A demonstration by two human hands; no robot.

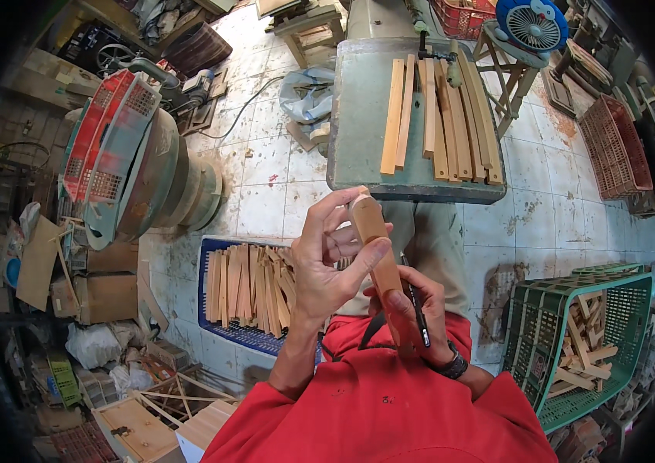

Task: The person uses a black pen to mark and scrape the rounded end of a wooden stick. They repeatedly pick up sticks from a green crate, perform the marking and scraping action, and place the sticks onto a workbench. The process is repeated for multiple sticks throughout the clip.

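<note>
Close to my body I hold up a wooden slat point(380, 266) with a rounded upper end, tilted so that its lower end meets my red shirt. My left hand point(326, 258) is closed on the upper part, fingers at the tip and thumb across its face. Lower down, my right hand point(429, 312) grips the same slat with the thumb on it. A slim black pen point(417, 307) is also tucked in the right hand, lying alongside the slat. Ahead, several similar slats point(460, 131) lie side by side on a grey-green worktable point(366, 108).
A blue basket point(202, 301) full of wooden strips sits at left. To the right stands a green crate point(536, 339) with wood pieces inside. Beyond are a red crate point(613, 147) and a blue fan point(532, 27) on a stool. A round-based machine point(165, 177) stands at far left.
</note>
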